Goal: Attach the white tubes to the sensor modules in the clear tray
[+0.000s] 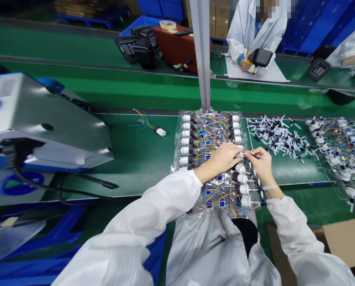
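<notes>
Nearest the camera, white sleeves reach forward over a clear plastic tray (pixel 177 159) that lies on the green bench (pixel 136 155) and overhangs its near edge toward the lap. The tray holds two columns of small white cylindrical parts trailing coloured wires. The left hand (pixel 222 157) lies curled over the right-hand column, its fingers closed around one white part (pixel 240 155). The right hand (pixel 262 165) is pinched narrowly on a thin white tube piece (pixel 256 155), whose tip meets that part just beside the left fingertips.

Just right of the tray sits a loose pile of black-and-white tube pieces (pixel 277 135), and beyond it a second tray of wired parts (pixel 341 147). A lone wired part (pixel 159 131) lies apart on the bench to the left, near a grey machine (pixel 46 123).

Farther off, past an upright metal post (pixel 203 55), a co-worker in white holds a black device (pixel 261 57) at the far bench.

Judging from this, the thin tube could slip or go on crooked if the pinch shifts, and a sleeve dragging the tangled wires could pull neighbouring parts out of their slots; the overhanging tray might tip if leaned on
</notes>
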The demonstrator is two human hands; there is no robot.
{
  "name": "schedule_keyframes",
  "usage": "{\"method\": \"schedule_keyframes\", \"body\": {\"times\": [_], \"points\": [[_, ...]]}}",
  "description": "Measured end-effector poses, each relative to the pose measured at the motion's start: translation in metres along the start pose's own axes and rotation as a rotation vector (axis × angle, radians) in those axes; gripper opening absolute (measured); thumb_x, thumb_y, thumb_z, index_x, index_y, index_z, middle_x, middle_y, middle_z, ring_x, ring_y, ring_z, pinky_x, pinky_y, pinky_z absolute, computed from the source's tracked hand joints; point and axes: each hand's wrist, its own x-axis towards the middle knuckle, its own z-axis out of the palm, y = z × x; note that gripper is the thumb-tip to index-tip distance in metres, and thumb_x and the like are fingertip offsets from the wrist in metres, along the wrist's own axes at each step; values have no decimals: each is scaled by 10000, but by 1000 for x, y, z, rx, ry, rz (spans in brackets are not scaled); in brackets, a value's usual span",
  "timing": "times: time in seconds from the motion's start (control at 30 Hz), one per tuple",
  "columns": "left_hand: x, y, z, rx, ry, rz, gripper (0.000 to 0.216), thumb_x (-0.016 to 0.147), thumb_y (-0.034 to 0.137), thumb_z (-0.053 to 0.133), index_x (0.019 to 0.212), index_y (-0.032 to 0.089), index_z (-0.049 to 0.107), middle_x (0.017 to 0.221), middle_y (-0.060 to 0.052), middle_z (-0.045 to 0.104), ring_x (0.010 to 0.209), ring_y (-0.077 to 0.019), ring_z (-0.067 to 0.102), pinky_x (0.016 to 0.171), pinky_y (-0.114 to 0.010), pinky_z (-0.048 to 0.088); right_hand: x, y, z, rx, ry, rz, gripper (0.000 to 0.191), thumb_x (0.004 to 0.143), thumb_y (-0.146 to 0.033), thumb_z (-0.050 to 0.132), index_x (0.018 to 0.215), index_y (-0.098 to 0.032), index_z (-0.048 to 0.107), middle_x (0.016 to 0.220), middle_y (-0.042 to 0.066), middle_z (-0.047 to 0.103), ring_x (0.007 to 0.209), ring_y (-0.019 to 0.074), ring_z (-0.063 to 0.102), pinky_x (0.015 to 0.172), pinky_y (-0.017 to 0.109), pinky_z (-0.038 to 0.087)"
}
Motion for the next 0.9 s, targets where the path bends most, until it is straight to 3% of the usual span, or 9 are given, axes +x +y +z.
{"method": "schedule_keyframes", "body": {"times": [0.43, 0.63, 0.9], "points": [[4, -3, 1, -36, 13, 69, 204, 940, 277, 732, 1126, 199, 763, 977, -65, 772, 945, -232, 644, 874, -373, 507, 3, -7, -5, -216, -121, -164, 167, 784, -286, 848, 768, -216, 697, 835, 30, 782, 794, 196, 730, 770, 333, 560], [3, -2, 2, -45, 31, 36, 239, 930, 289, 744, 1154, 206, 761, 996, -62, 778, 943, -236, 636, 857, -369, 501, 0, -19, -9, -227, -195, -186, 179, 815, -304, 808, 808, -217, 651, 925, 42, 778, 872, 203, 729, 819, 345, 569], [2, -4, 4, -58, 46, 42, 263, 905, 319, 779, 1142, 204, 760, 996, -58, 776, 953, -241, 642, 865, -367, 499, 2, -8, -13, -239, -180, -131, 222, 824, -358, 809, 839, -227, 630, 881, 37, 759, 828, 212, 723, 775, 343, 563]]}}
